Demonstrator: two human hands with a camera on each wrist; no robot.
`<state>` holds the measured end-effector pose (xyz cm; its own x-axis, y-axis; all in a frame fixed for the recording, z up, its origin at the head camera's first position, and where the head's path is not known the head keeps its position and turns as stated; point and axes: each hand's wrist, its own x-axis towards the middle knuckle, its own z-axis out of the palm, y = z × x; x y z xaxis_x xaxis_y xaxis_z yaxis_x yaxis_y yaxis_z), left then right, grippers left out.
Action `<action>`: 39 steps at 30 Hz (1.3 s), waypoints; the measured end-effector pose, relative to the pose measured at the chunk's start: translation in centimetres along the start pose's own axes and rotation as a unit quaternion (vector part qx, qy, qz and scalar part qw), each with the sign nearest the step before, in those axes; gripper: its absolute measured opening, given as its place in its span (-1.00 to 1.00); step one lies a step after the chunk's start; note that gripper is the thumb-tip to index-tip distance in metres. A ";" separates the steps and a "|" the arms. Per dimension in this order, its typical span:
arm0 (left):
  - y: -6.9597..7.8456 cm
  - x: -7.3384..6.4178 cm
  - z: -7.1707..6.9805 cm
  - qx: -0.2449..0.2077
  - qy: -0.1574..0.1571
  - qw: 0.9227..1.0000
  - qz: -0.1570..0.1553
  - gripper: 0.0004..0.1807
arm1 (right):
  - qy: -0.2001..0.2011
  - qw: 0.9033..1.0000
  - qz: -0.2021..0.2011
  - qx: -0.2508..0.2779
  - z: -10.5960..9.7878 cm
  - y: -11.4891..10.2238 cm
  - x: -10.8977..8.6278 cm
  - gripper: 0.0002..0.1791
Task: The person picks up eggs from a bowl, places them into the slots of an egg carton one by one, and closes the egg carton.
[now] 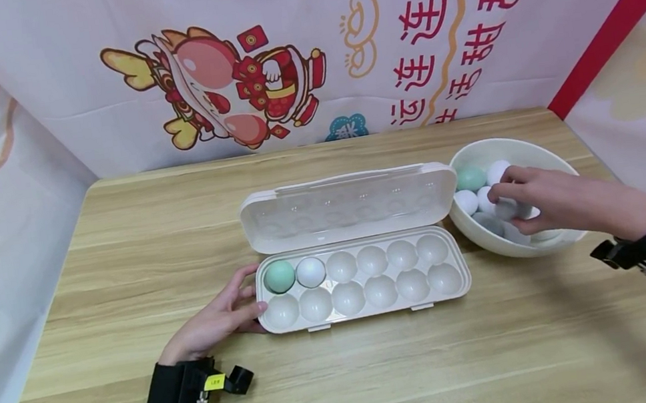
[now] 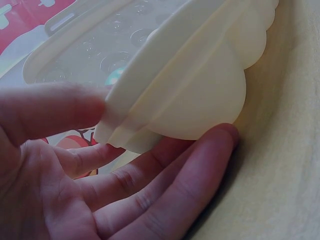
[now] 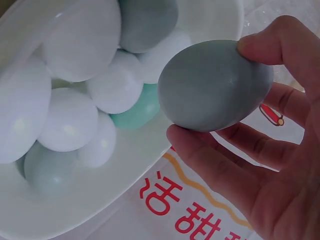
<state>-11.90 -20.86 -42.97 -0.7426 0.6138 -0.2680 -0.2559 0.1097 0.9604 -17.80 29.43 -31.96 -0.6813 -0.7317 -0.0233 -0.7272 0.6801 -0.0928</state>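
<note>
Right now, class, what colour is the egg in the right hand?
The egg is grey; the right wrist view shows it best.

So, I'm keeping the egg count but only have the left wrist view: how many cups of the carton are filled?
Observer: Two of twelve in the carton: a green egg and a white egg.
Operator: And what's happening on the other side?
Observer: The right grip holds a greyish egg between thumb and fingers.
Operator: Where exactly?
Observer: At the bowl of eggs, just right of the carton in the head view.
</note>
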 end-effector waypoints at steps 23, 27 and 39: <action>0.0 -0.1 0.1 0.001 0.002 1.000 0.001 -0.32 | 0.085 0.987 -0.126 -0.060 0.0 -3.3 2.8 -0.44; 0.0 -0.1 0.1 0.001 0.002 1.000 0.001 -0.32 | 0.092 0.985 -0.129 -0.065 0.1 -3.7 3.2 -0.50; -0.1 0.0 0.0 0.010 -0.005 1.000 0.011 -0.35 | 0.052 0.989 -0.123 -0.069 0.5 -5.6 4.8 -0.48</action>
<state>-11.85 -20.89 -43.04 -0.7411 0.6243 -0.2470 -0.2284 0.1116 0.9672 -16.91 22.08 -32.04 -0.4824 -0.8718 0.0852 -0.8714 0.4875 0.0542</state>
